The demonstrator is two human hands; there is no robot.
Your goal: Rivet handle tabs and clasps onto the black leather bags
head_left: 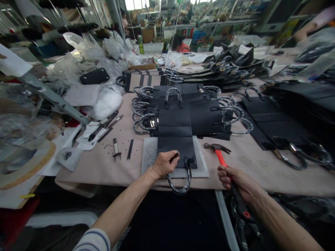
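A flat black bag panel (176,141) lies on a grey pad (149,153) at the table's front edge, its wrapped handle (180,186) hanging over the edge. My left hand (164,163) is closed in a pinch on a small dark tool pressed at the panel's lower left corner. My right hand (234,179) grips the red and black shaft of a hammer (219,153), whose dark head rests on the table right of the pad.
A stack of black bag panels with wrapped handles (193,111) lies behind the pad, more to the right (277,125). Small tools and punches (116,148) lie left. Plastic bags (104,101) pile at left. Another person (178,43) sits far back.
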